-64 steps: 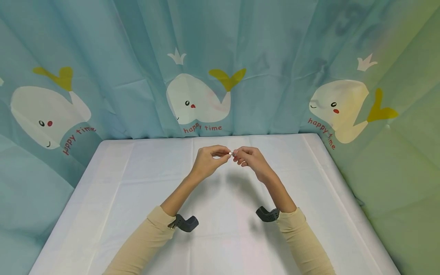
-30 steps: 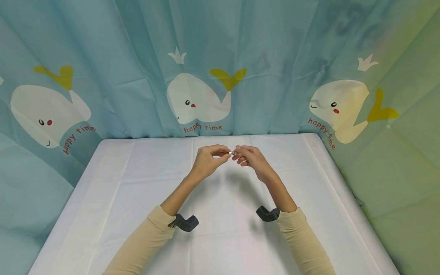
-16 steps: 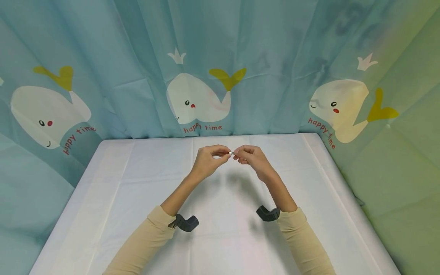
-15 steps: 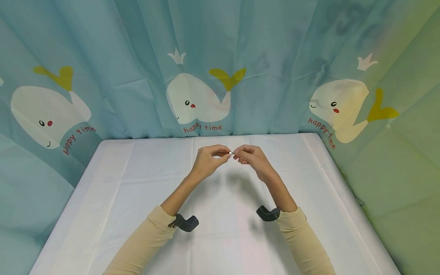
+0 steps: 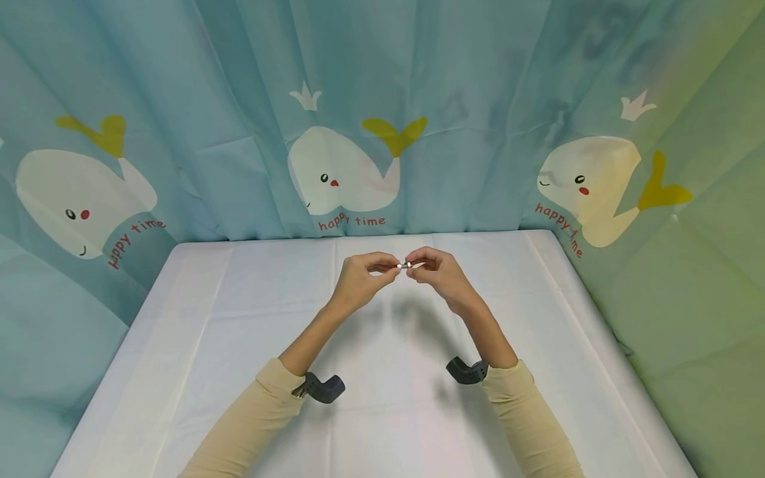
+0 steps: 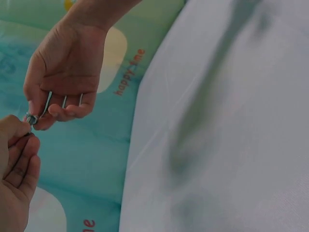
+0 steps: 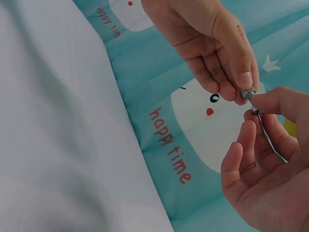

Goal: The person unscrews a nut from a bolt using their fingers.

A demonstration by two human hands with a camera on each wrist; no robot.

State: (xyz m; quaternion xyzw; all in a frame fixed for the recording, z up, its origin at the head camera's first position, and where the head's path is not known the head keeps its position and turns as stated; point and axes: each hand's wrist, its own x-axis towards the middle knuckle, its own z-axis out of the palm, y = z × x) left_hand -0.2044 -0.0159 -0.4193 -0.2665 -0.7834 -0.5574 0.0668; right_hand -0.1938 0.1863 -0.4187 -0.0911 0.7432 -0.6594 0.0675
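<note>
Above the far middle of a white-covered table, a person's left hand and right hand are meeting fingertip to fingertip. Each is pinching one end of a small metal fitting with a thin wire running into the right palm. A whale-print curtain is hanging behind them.
</note>
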